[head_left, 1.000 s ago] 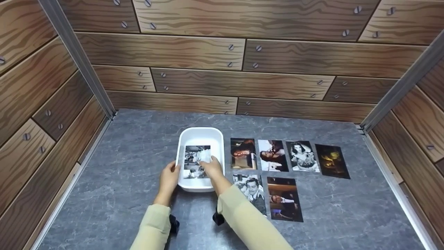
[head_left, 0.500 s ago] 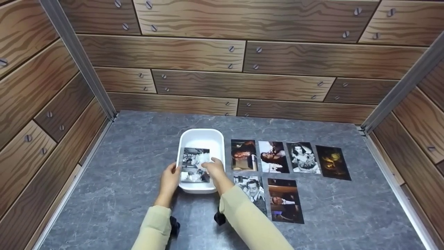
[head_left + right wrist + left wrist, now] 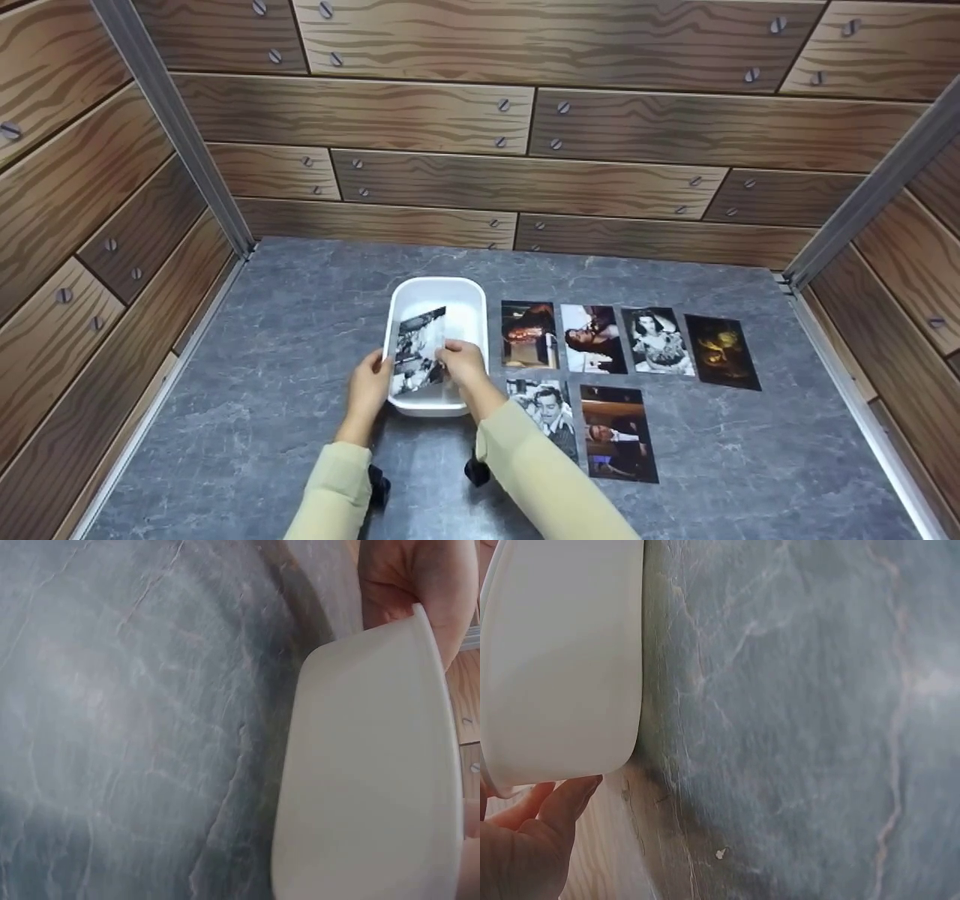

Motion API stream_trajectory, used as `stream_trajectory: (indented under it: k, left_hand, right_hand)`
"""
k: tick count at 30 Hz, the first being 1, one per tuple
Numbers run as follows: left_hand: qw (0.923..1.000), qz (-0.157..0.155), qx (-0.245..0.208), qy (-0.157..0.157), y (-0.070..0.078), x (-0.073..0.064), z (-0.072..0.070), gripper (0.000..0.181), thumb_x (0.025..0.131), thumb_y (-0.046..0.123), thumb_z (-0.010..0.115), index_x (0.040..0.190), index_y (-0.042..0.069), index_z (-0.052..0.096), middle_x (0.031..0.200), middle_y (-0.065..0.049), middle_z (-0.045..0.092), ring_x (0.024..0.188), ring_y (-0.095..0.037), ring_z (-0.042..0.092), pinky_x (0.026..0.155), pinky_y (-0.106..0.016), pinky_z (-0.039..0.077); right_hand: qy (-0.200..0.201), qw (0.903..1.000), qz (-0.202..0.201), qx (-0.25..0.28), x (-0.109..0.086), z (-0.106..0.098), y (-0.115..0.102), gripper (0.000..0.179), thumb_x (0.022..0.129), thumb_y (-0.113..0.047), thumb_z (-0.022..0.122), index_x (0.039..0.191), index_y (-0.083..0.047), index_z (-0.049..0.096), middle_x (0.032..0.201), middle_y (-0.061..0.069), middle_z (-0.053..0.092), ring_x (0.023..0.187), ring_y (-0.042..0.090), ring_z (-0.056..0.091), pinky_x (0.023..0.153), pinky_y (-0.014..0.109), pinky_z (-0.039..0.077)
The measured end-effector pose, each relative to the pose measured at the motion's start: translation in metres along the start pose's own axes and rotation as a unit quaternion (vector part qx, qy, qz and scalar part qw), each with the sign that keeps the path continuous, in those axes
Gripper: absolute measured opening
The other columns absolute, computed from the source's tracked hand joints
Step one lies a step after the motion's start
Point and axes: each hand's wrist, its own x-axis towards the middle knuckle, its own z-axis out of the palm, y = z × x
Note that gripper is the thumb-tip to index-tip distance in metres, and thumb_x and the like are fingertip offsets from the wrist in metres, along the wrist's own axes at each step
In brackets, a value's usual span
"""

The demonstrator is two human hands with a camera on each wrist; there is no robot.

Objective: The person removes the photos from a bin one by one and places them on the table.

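My left hand (image 3: 367, 386) grips the left side of a white plastic tub (image 3: 437, 283), thumb at the rim. In the left wrist view its fingers (image 3: 566, 806) lie against the tub's outer wall (image 3: 562, 667). Inside the tub, my right hand (image 3: 465, 366) pinches the right edge of a black-and-white photo print (image 3: 418, 346), which is tilted, its far right corner raised. The right wrist view shows the tub's near end (image 3: 367, 765), with the left hand (image 3: 427, 585) beyond it; only a sliver of the right hand (image 3: 471, 817) appears at the edge.
Right of the tub lie photo prints in two rows. The far row holds several, from a dark red one (image 3: 529, 335) to a dark yellowish one (image 3: 722, 351). Nearer are a black-and-white portrait (image 3: 547, 409) and a colour print (image 3: 619, 433). Wood-patterned walls (image 3: 525, 180) enclose the grey marbled table (image 3: 285, 315).
The photo print in the tub has shifted slightly left and toward me, then tilted up at its right side. My right fingers have closed on its edge. The left hand keeps its place on the tub.
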Motion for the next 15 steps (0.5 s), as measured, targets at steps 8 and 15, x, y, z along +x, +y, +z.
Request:
stream_trajectory:
  k: [8,15]
  left_hand:
    - [0.9998,-0.019,-0.006,-0.006,0.002,0.002,-0.001,0.041,0.099,0.014,0.049,0.131,-0.011,0.052,0.126,-0.030,0.058,0.118,-0.041,0.055,0.102,-0.047,0.045]
    - [0.9992,-0.032,-0.014,-0.021,0.001,0.002,0.001,0.043,0.100,0.015,0.047,0.134,-0.011,0.049,0.131,-0.031,0.054,0.122,-0.041,0.053,0.103,-0.046,0.045]
  right_hand:
    - [0.023,0.9927,-0.105,0.054,0.009,-0.047,-0.020,0.031,0.087,-0.015,0.068,0.113,0.002,0.067,0.091,0.008,0.068,0.076,0.013,0.059,0.067,0.028,0.053]
    - [0.058,0.9949,-0.066,0.051,-0.031,-0.155,-0.060,0.036,0.090,-0.001,0.056,0.122,0.015,0.054,0.073,-0.004,0.058,0.064,0.004,0.049,0.057,0.017,0.043]
